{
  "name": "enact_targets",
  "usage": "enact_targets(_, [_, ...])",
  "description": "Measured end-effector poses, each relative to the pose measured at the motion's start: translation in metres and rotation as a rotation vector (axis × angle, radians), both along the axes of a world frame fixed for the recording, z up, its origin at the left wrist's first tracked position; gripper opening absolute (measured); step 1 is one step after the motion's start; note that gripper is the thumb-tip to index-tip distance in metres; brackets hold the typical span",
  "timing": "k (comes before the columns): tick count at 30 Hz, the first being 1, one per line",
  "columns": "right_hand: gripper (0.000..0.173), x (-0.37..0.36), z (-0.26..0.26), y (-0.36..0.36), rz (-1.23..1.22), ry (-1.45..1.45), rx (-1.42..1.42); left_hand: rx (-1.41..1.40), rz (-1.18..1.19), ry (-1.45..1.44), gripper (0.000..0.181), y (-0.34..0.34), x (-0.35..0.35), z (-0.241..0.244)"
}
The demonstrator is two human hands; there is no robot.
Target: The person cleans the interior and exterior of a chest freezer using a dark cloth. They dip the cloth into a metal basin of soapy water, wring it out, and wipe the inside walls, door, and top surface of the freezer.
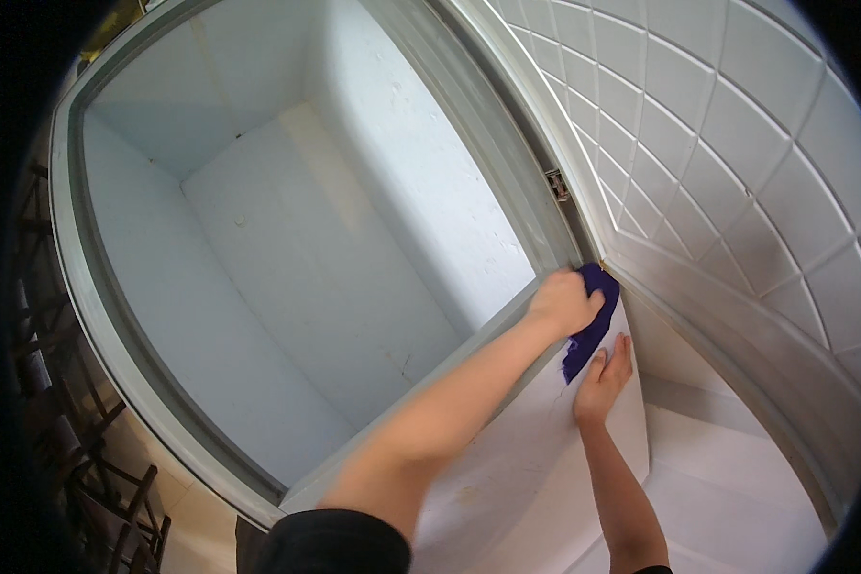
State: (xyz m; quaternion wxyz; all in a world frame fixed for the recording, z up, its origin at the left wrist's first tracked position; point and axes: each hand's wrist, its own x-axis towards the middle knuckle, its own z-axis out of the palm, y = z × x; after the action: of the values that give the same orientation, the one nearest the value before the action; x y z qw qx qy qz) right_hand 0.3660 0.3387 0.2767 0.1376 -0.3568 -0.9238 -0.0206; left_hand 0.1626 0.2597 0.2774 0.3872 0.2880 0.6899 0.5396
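My left hand (563,305) is closed on a dark purple cloth (592,330) with a frayed end. It presses the cloth at the rear corner of a grey rim, where a white dividing wall (516,445) meets the back edge. Just below the cloth, my right hand (606,380) lies against the side of this wall, thumb apart from the fingers and holding nothing. To the left of the wall is the deep, pale interior (308,237) of what looks like a chest freezer. My left forearm crosses over the grey rim (402,402).
A white surface with a grid of raised lines (717,143) rises at the right. A small metal hinge (557,185) sits in the rear channel. Another white compartment (732,473) lies at the lower right. Dark chair or stool frames (122,495) stand on the floor at the left.
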Motion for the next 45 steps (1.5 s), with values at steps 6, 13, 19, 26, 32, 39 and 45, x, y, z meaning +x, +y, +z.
enact_targets(6, [0.049, 0.004, 0.003, 0.000, -0.025, 0.007, -0.006, 0.189, 0.143, 0.178, 0.036, -0.079, 0.043, -0.021])
enact_targets(13, [0.049, -0.003, 0.004, -0.006, -0.028, 0.016, -0.030, 0.149, 0.157, 0.101, 0.045, 0.041, 0.012, -0.025])
enact_targets(19, [0.049, -0.007, 0.007, -0.009, -0.060, 0.033, -0.053, 0.364, 0.206, 0.257, 0.047, 0.001, 0.039, -0.029])
enact_targets(26, [0.049, -0.002, 0.006, -0.004, -0.053, 0.042, -0.028, 0.174, 0.116, 0.238, 0.051, -0.177, 0.085, -0.005])
enact_targets(32, [0.048, -0.002, 0.005, -0.008, -0.074, 0.086, -0.032, 0.170, 0.082, 0.227, 0.052, -0.234, 0.098, -0.003])
enact_targets(39, [0.048, -0.011, 0.004, -0.013, -0.041, 0.080, 0.002, 0.143, 0.013, 0.224, 0.035, 0.000, 0.015, -0.020])
enact_targets(45, [0.048, -0.008, 0.005, -0.010, -0.083, 0.086, -0.016, 0.193, 0.069, 0.226, 0.030, -0.049, 0.033, -0.023])
